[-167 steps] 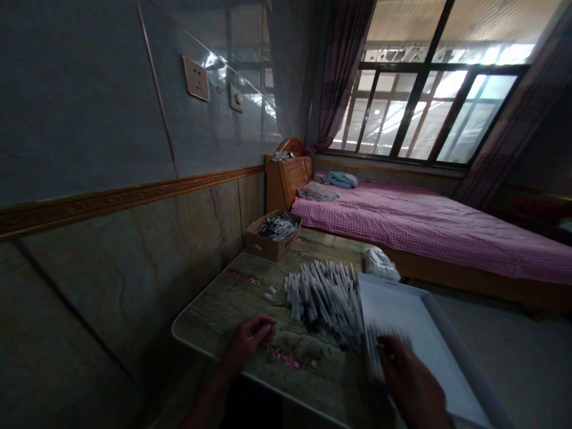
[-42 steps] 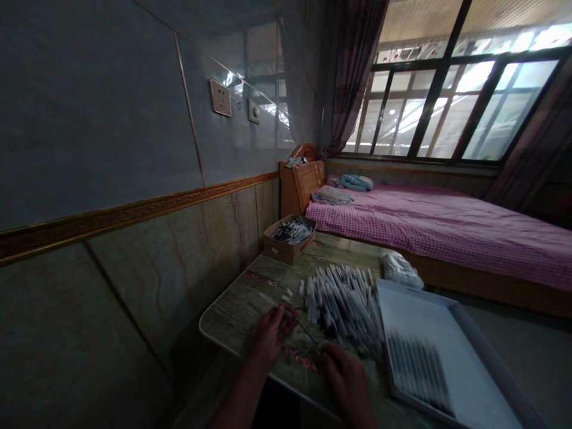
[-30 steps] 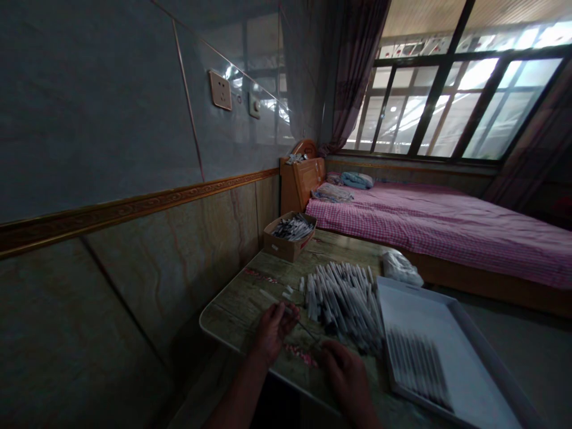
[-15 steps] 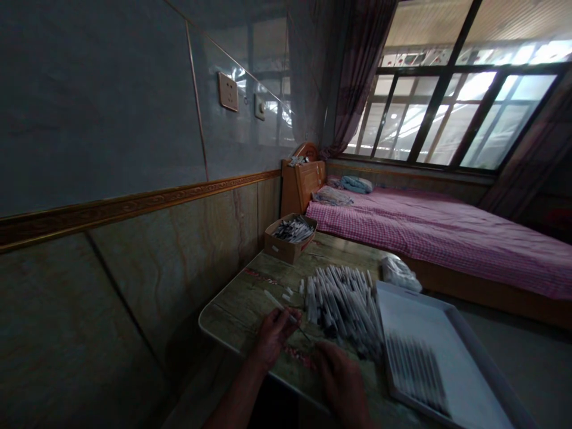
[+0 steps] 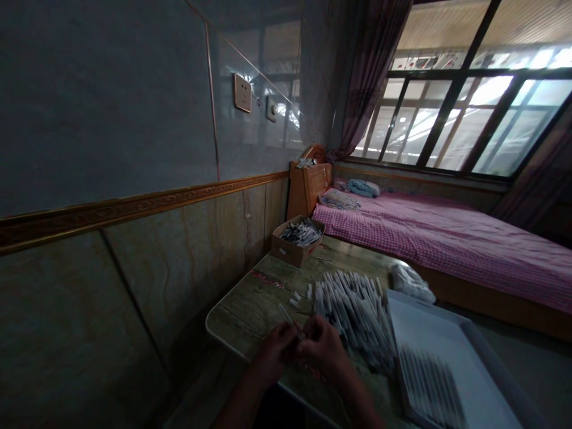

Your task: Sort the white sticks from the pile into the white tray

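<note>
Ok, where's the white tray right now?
The white tray is at lower right in the head view, beside the tube heap and just nearer than the plastic bag.

The tubes (image 5: 353, 313) are whitish, the tray (image 5: 451, 333) pale grey, the bedspread (image 5: 402, 229) pink-checked, the box (image 5: 287, 252) brown

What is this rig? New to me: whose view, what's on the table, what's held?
No machine: these are a person's bare hands, filmed by one head-worn camera looking forward and down. The left hand and right hand meet over the near part of the table. A thin pale tube sticks out from the left one; the right one's grip is too dark to tell. Beyond lies a pile of similar tubes, with a tray holding a row to the right, and a filled box farther back.
</note>
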`<move>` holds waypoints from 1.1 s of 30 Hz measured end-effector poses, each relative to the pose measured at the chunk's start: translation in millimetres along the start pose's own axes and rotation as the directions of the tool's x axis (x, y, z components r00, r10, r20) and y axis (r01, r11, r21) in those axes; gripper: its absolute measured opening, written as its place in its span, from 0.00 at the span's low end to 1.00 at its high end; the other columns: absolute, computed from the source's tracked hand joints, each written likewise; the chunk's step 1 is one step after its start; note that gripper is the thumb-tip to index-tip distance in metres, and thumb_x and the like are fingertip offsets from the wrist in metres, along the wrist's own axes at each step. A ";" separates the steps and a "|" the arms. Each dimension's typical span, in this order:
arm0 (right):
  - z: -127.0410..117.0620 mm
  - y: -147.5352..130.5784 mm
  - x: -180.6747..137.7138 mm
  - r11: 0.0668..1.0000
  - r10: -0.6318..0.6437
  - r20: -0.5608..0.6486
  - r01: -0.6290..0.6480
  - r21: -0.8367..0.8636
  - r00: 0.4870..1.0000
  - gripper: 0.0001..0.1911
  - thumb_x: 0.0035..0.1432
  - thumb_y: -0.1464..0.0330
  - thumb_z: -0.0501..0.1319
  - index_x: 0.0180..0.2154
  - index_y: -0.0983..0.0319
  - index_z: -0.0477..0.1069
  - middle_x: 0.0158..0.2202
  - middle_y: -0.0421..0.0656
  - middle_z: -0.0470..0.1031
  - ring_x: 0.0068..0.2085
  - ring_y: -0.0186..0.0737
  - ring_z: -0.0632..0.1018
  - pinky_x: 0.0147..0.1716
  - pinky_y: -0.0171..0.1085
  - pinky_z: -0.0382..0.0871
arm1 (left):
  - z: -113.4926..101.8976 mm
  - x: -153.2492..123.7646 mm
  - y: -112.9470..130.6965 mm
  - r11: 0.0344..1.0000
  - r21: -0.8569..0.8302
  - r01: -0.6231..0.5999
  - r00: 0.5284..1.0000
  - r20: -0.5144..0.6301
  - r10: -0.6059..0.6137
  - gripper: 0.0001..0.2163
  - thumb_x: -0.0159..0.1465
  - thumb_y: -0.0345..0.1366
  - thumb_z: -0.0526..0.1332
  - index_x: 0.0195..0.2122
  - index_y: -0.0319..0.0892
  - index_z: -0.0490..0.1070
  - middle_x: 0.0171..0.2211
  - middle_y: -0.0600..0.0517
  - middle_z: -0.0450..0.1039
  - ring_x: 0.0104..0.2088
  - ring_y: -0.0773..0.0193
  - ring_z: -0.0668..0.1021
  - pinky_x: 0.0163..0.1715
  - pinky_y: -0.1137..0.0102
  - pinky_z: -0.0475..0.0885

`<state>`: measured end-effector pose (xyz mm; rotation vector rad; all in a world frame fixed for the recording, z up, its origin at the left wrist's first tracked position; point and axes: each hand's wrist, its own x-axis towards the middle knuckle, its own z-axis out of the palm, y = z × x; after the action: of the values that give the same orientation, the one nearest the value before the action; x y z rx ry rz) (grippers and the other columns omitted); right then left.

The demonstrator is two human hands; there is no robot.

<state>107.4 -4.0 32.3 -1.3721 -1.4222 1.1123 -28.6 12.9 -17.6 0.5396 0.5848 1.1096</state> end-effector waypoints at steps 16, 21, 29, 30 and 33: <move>-8.6 -7.2 28.5 0.227 -0.178 0.067 0.107 -0.968 0.982 0.14 0.60 0.77 0.55 0.37 0.62 0.80 0.42 0.53 0.79 0.46 0.52 0.76 0.41 0.41 0.65 | 7.5 -5.3 5.7 0.987 -0.156 -0.042 0.979 -0.202 0.010 0.20 0.41 0.39 0.79 0.34 0.39 0.78 0.23 0.53 0.78 0.20 0.68 0.78 0.17 0.78 0.69; -4.4 -6.0 33.2 0.222 -0.167 0.084 0.120 -0.968 0.982 0.15 0.60 0.78 0.55 0.38 0.64 0.80 0.42 0.55 0.79 0.46 0.54 0.77 0.40 0.42 0.66 | 7.4 -4.3 4.6 0.985 -0.163 -0.051 0.981 -0.192 0.019 0.21 0.39 0.40 0.80 0.33 0.39 0.78 0.23 0.53 0.78 0.21 0.70 0.78 0.19 0.79 0.70; -3.2 -3.5 36.2 0.248 -0.187 0.107 0.153 -0.957 0.976 0.15 0.57 0.80 0.56 0.38 0.63 0.79 0.41 0.53 0.80 0.45 0.52 0.79 0.39 0.42 0.68 | 8.4 -4.9 5.2 0.987 -0.149 -0.062 0.977 -0.209 0.029 0.15 0.46 0.33 0.78 0.34 0.39 0.78 0.24 0.53 0.79 0.22 0.70 0.79 0.21 0.79 0.73; -4.0 -3.2 34.1 0.256 -0.196 0.107 0.156 -0.954 0.975 0.15 0.57 0.80 0.56 0.38 0.63 0.79 0.40 0.52 0.80 0.44 0.52 0.79 0.39 0.41 0.68 | 8.4 -5.0 4.9 0.988 -0.141 -0.066 0.976 -0.214 0.035 0.14 0.47 0.32 0.77 0.34 0.39 0.77 0.25 0.53 0.79 0.23 0.69 0.80 0.22 0.79 0.73; -7.1 3.6 22.2 0.389 -0.256 0.043 0.143 -0.910 0.966 0.13 0.59 0.78 0.55 0.37 0.60 0.77 0.37 0.48 0.81 0.41 0.47 0.80 0.36 0.37 0.67 | 8.4 -4.0 2.6 0.988 -0.122 -0.091 0.969 -0.239 0.060 0.13 0.48 0.31 0.76 0.34 0.39 0.77 0.25 0.53 0.80 0.26 0.67 0.81 0.24 0.78 0.75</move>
<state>114.3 18.4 30.4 -1.8479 -2.1852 -0.0470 -26.0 9.2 -9.1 0.3200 0.6944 1.2857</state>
